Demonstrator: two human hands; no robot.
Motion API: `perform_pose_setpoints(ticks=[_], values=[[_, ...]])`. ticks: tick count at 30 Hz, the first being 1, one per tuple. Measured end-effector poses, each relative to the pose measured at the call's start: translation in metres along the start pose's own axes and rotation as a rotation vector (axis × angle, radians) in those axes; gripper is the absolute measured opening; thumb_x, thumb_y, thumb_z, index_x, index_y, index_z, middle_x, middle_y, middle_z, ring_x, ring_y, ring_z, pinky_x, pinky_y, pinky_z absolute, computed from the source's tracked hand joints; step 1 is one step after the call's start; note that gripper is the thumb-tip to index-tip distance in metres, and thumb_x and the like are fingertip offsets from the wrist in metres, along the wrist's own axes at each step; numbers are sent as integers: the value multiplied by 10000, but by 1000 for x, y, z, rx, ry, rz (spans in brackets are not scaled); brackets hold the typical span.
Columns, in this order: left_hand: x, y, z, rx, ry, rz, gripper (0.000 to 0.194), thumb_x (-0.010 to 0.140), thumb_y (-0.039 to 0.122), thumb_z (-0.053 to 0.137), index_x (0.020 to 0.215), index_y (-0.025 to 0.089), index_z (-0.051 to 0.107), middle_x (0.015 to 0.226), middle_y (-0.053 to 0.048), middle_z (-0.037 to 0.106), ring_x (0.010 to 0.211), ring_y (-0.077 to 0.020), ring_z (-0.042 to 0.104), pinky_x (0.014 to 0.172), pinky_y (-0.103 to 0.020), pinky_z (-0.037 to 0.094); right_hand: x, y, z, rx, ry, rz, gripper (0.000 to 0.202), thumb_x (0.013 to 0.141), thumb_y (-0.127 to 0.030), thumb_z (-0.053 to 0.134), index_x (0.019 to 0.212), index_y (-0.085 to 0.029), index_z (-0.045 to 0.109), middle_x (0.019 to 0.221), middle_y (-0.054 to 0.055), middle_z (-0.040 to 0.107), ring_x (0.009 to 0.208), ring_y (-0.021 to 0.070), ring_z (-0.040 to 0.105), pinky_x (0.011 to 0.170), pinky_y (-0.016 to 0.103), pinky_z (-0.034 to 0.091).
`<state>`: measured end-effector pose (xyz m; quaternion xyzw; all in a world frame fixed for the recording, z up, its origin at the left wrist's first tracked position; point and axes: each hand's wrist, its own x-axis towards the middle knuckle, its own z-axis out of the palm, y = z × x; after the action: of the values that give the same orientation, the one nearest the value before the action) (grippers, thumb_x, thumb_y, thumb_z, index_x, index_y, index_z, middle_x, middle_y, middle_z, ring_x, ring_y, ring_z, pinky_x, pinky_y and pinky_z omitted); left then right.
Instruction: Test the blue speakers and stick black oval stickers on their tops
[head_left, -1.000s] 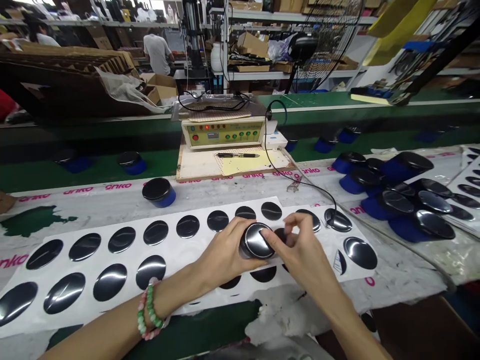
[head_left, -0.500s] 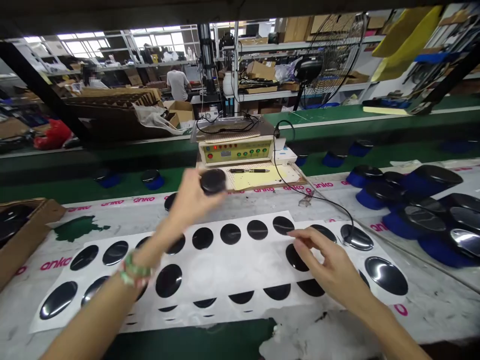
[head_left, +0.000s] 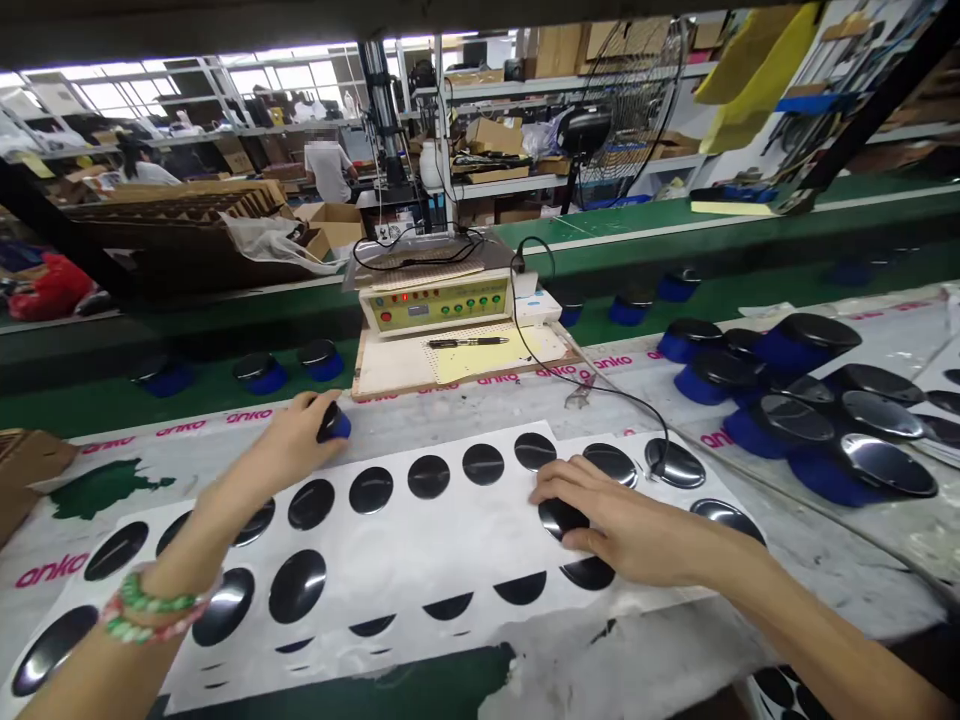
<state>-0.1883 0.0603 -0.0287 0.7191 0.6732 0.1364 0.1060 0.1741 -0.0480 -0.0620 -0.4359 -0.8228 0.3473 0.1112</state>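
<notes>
My left hand, with a beaded bracelet at the wrist, is closed on a black-topped blue cap behind the sheets. Over the right part of a white sheet, my right hand has its fingers curved around a black disc lying on it; whether they grip it is unclear. Rows of glossy black discs cover the white sheets. Behind my left hand, more blue caps stand on the green surface.
A control box and a pen on yellow paper stand at the back centre. Many blue caps crowd the right. A black cable crosses toward the discs. A cardboard box sits at left.
My left hand has come down and left from near the control box, and another cap now stands on the green surface. My right hand has closed in over a disc. The view has shifted right.
</notes>
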Motion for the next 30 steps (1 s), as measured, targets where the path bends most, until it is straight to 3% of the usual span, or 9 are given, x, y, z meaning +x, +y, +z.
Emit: perform_pose_setpoints(ticks=[4,6,9,12,20,23,26,29,30], values=[[-47,53,31,-35,94,200,562,758,341,618,1300,259,497,1261,-95,469,1188,-309,460,1035,-450,369,10,1,-6,-27,-45,-40,348,767,-53,540,1033,-273,580,1066,30,575,1019,240,544,897,421,439],[-67,83,55,-186,21,478,584,778,275,622,1340,305,467,1225,-76,482,1152,-270,471,1007,-421,403,13,0,-8,-43,-53,-55,348,734,-43,550,1006,-257,581,1036,36,562,953,228,561,786,357,473],[-83,105,86,-331,-29,575,663,751,186,648,1365,327,441,1178,-61,495,1092,-246,477,967,-406,435,14,-1,-12,-62,-65,-78,315,724,-56,567,973,-247,568,993,24,543,886,203,570,695,297,466],[-84,104,99,-372,16,529,676,758,169,642,1379,305,411,1193,-72,480,1092,-251,465,977,-435,419,12,-2,-15,-89,-75,-94,266,733,-59,573,924,-242,546,958,16,528,874,200,551,676,290,444],[-82,97,101,-459,13,497,600,733,192,676,1276,257,429,1222,-61,538,1137,-258,460,985,-419,419,-6,-5,-14,-348,-7,-187,170,858,-78,459,820,-217,549,916,59,560,784,219,501,629,339,399],[-84,97,104,-487,8,462,670,716,203,703,1300,269,381,1218,-63,547,1127,-269,474,956,-429,442,-10,-4,-9,-342,17,-166,182,904,-109,433,922,-224,573,1009,65,578,830,213,543,667,338,435],[-84,95,105,-508,-9,452,705,712,227,731,1311,268,361,1220,-62,553,1130,-270,471,947,-425,452,-15,-2,-8,-343,84,-149,197,914,-145,457,1025,-240,590,1006,64,598,843,210,577,671,336,452],[-84,93,105,-512,-20,446,706,715,256,748,1310,260,368,1233,-64,553,1137,-268,464,958,-420,445,-32,2,-20,-292,156,-129,148,909,-244,515,872,-263,657,855,54,633,738,203,594,609,341,456],[-84,93,105,-513,-23,441,713,712,272,757,1311,262,371,1238,-64,553,1136,-269,466,957,-419,445,-41,4,-27,-254,257,-49,135,887,-321,568,814,-273,672,810,53,640,715,206,604,598,348,463]])
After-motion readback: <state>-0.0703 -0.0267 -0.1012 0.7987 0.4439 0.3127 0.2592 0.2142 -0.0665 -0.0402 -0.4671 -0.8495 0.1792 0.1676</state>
